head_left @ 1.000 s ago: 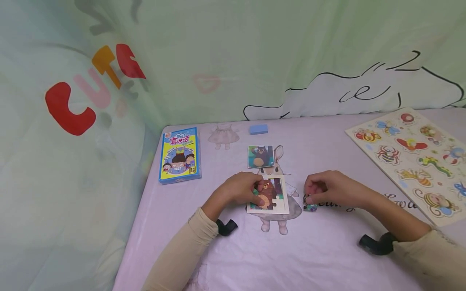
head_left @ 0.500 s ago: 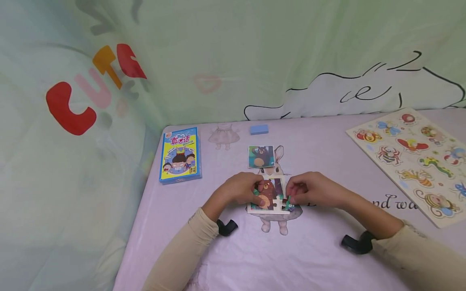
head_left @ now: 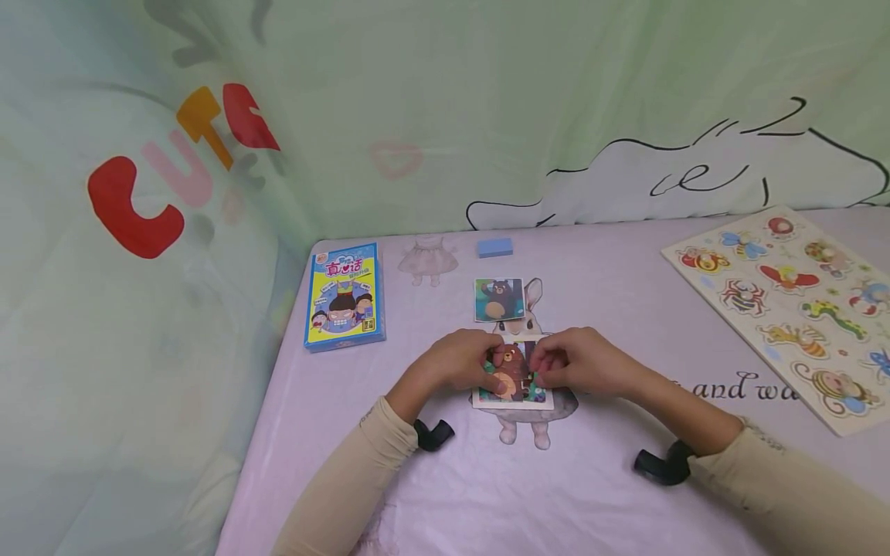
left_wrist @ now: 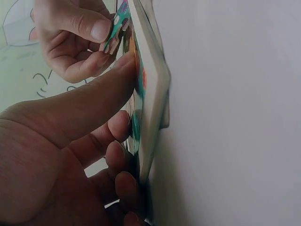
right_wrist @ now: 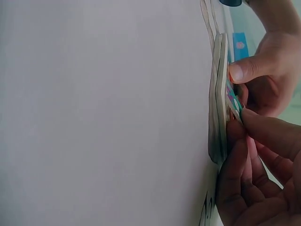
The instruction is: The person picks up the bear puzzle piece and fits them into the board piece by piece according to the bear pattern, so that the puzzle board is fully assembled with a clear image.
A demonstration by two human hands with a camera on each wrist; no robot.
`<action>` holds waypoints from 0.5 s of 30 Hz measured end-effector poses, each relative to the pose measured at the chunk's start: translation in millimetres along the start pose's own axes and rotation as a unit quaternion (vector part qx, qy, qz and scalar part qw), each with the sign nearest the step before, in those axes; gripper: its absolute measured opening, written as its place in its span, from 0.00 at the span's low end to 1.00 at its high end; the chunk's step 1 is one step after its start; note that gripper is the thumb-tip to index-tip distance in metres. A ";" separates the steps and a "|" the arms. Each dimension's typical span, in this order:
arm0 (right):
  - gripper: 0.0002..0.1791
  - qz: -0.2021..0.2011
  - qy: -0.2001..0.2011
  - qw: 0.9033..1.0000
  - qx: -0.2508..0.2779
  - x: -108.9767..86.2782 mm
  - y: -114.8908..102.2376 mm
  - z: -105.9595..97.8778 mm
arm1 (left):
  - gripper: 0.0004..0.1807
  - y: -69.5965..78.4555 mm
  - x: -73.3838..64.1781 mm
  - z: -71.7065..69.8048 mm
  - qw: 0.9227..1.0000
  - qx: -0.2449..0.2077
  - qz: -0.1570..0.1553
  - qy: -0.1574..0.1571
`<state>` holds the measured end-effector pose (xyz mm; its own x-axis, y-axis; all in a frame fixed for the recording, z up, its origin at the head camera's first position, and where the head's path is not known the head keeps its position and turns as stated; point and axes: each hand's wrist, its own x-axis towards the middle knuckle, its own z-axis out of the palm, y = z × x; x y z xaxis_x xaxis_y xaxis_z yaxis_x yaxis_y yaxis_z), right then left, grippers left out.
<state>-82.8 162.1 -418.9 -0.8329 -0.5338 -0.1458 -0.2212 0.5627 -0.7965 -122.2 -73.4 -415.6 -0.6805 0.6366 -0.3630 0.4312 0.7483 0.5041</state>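
A small framed jigsaw puzzle (head_left: 512, 404) with a brown bear picture lies flat on the bed-like surface. My left hand (head_left: 455, 361) holds its left part, with the thumb (left_wrist: 113, 82) on the picture and the other fingers bent at the edge. Between thumb and fingers my right hand (head_left: 584, 361) pinches a puzzle piece (left_wrist: 116, 30), green with a brown patch. That piece is tilted over the lower right of the puzzle, one side close to the face. Whether it touches the board is hard to tell. Beyond the puzzle lies a square bear picture card (head_left: 498, 300).
A blue and yellow card box (head_left: 343, 297) stands at the left, near the cloth wall. A small blue block (head_left: 494, 247) sits at the back. On the right rests a wooden insect puzzle board (head_left: 786, 309). Printed cloth (head_left: 431, 116) hangs behind and to the left.
My right hand has moved left with the puzzle piece, from the surface beside the puzzle to over its lower right part. The left hand stays where it was on the puzzle.
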 end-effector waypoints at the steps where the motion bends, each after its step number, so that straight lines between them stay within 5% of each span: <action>1: 0.06 -0.002 0.001 1.000 -0.002 0.7 0.3 0.7 | 0.17 -0.1 0.2 0.1 1.000 0.001 0.000 0.000; 10: 0.07 -0.013 0.007 0.999 -0.052 3.0 -1.2 3.0 | 0.17 3.8 -1.1 0.3 1.000 0.015 -0.010 0.005; 15: 0.05 0.014 0.007 0.998 -0.062 2.7 2.5 -1.7 | 0.14 9.9 -1.5 1.3 0.999 0.041 0.000 0.012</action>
<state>-86.4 163.2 -420.2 -0.8466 -0.5081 -0.1582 -0.2576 0.6514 -0.7137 -116.1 -66.7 -411.1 -0.6938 0.6329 -0.3436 0.4779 0.7616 0.4378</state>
